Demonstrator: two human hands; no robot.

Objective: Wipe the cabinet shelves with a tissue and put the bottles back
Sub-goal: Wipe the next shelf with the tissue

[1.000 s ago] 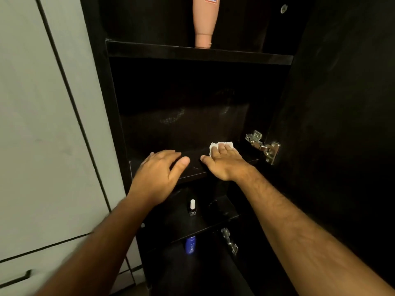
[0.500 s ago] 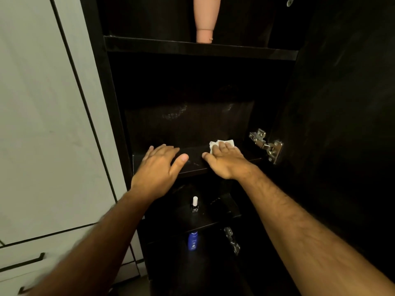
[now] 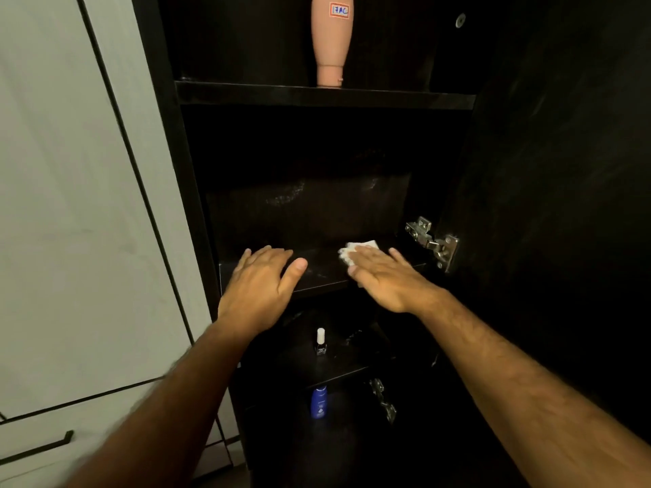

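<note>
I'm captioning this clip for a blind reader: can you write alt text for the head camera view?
A right hand presses a white tissue flat on a dark cabinet shelf while the left hand rests open beside it. A pink bottle stands cap-down on the shelf above; a nail polish bottle and a blue bottle sit below.

Dark cabinet shelves, one white tissue, three bottles

The white tissue (image 3: 359, 249) lies crumpled flat on the middle shelf (image 3: 322, 276), under the fingers of the right grip (image 3: 382, 276), its far edge showing beyond them. High above both grips a peach bottle (image 3: 331, 40) stands cap-down on the upper shelf (image 3: 324, 96). Below the grips, a small dark bottle with a white cap (image 3: 320, 343) stands upright on a lower shelf; lower again stands a blue bottle (image 3: 319, 403).
</note>
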